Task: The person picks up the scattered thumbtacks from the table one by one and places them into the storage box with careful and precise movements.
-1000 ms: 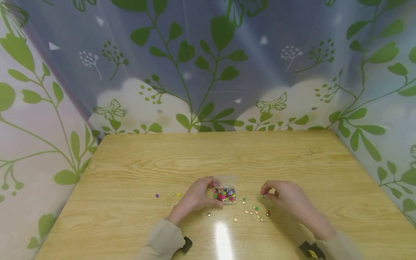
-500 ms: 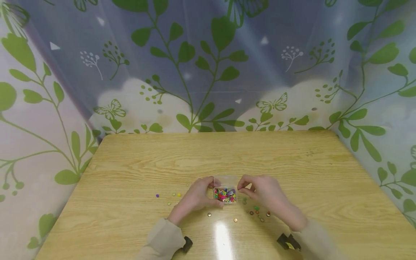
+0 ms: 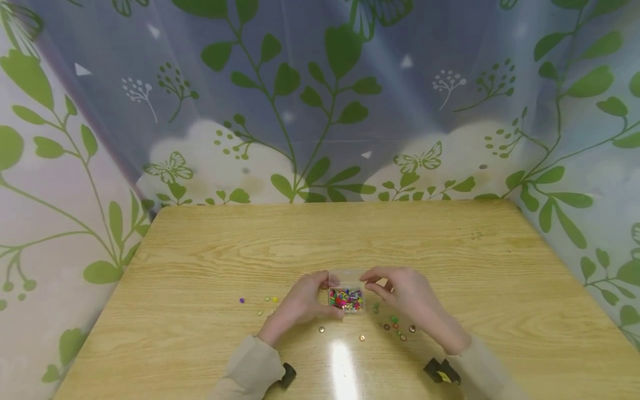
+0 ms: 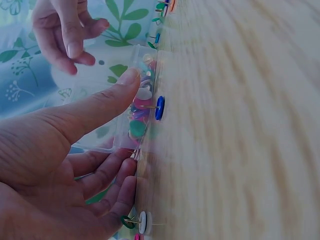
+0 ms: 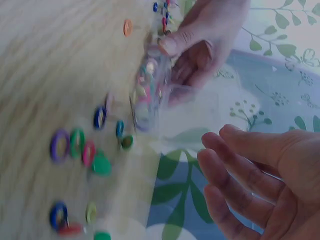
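Observation:
A small clear plastic box (image 3: 346, 300) full of colourful thumbtacks stands on the table, its clear lid (image 3: 346, 276) raised at the back. My left hand (image 3: 302, 304) grips the box from its left side, thumb along the front, fingers round the side and behind. At the box's right edge hovers my right hand (image 3: 402, 288). In the right wrist view its fingers (image 5: 240, 155) are loosely bent, with thumb and forefinger parted and nothing seen between them. Loose thumbtacks lie below this hand, among them a green thumbtack (image 5: 101, 164) and a purple thumbtack (image 5: 60, 145).
More thumbtacks are scattered left of the box, including a purple thumbtack (image 3: 242, 300) and a yellow thumbtack (image 3: 275, 299). A single thumbtack (image 3: 362, 338) lies in front. Behind the wooden table (image 3: 240, 239) hangs a leaf-patterned curtain (image 3: 320, 111).
My right hand has moved left from the scattered tacks, where it pinched a green thumbtack, to the box's right edge. Its fingertips have since parted. The left hand stays on the box.

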